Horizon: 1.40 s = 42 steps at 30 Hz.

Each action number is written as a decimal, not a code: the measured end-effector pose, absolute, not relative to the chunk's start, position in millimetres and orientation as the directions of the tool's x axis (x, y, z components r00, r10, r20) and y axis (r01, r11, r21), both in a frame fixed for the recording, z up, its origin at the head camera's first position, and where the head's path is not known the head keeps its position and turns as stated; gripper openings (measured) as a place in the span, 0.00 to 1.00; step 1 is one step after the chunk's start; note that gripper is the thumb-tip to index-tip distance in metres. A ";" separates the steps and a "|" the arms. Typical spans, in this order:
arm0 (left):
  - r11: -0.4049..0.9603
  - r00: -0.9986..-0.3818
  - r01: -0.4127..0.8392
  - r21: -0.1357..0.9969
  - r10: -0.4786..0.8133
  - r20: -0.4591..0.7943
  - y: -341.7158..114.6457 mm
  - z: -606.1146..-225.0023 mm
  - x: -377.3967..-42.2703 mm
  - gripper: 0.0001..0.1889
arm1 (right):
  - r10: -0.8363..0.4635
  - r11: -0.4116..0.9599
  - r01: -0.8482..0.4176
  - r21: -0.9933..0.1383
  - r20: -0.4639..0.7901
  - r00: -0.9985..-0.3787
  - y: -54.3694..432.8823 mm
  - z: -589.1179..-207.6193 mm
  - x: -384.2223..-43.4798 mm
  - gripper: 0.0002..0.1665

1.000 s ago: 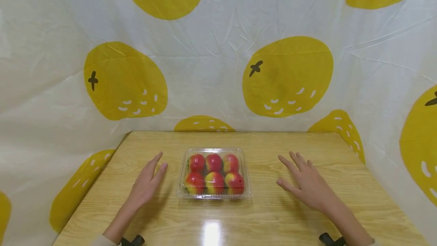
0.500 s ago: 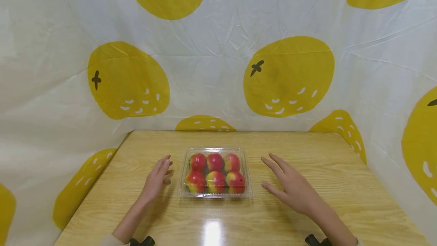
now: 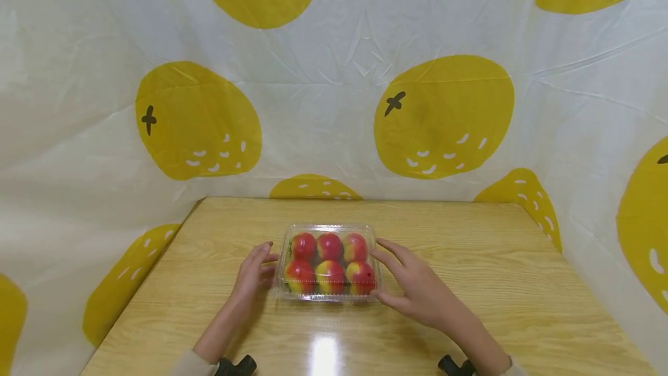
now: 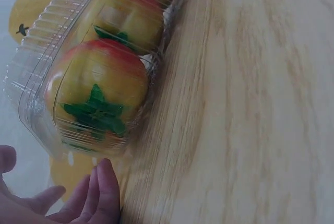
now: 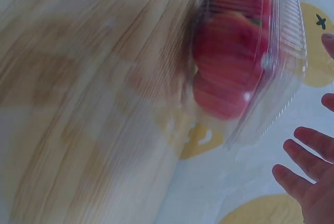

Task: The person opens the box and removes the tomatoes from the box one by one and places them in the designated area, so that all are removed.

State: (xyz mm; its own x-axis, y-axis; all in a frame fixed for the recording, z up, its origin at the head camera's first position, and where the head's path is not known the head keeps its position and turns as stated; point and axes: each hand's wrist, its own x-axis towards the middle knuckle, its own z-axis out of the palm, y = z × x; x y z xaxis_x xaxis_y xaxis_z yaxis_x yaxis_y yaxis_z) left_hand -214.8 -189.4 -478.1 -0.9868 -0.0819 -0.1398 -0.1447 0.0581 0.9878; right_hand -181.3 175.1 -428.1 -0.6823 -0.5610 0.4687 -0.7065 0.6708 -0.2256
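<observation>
A clear plastic clamshell box [image 3: 331, 297] lies flat on the wooden table with its lid down. Inside are several red-and-yellow fruits [image 3: 330, 276] in two rows; the left wrist view shows green star-shaped leaves on them. My left hand [image 3: 250, 277] is at the box's left side, fingers relaxed. In the left wrist view its fingertips [image 4: 106, 167] stay a little short of the plastic. At the right side, my right hand [image 3: 417, 289] has its fingers spread. Its fingertips overlap the box edge in the head view, but the right wrist view shows a gap.
The pale wooden table [image 3: 501, 266] extends around the box on all sides. Behind it and along both sides hangs a white cloth [image 3: 313, 120] printed with big yellow fruits. Dark wrist straps [image 3: 237, 366] show at the lower edge.
Both hands have come inward towards the box, the left one moving right and the right one moving left. The box has stayed in place on the table.
</observation>
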 end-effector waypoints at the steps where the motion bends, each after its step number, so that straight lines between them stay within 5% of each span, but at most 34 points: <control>1: 0.055 -0.985 -0.153 0.987 -0.089 -0.148 -188.8 -478.7 -215.4 0.32 | -0.569 0.662 -0.716 -0.220 0.474 -0.672 171.9 -428.7 -181.9 0.49; 13: 0.009 -0.972 -0.201 0.980 -0.123 -0.199 -185.5 -483.3 -232.5 0.25 | -0.638 0.588 -0.799 -0.129 0.533 -0.556 136.3 -432.5 -191.9 0.47; 27: -0.254 -0.978 -0.197 0.947 -0.021 -0.209 -184.7 -494.4 -246.3 0.22 | -0.651 0.608 -0.773 -0.181 0.442 -0.616 118.8 -432.5 -198.8 0.47; 42: -0.302 -0.986 -0.157 0.940 -0.001 -0.165 -187.6 -500.1 -244.5 0.22 | -0.689 0.598 -0.794 -0.113 0.434 -0.581 109.3 -440.4 -201.4 0.48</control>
State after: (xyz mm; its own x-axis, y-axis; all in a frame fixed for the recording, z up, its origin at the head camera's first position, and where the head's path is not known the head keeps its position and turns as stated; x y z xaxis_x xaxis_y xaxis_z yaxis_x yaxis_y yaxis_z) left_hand -244.5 -187.6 -500.1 -0.9863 -0.0005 -0.1650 -0.1571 -0.3020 0.9403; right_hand -201.4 109.3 -440.4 -0.5806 -0.6888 0.4341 -0.7937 0.5977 -0.1131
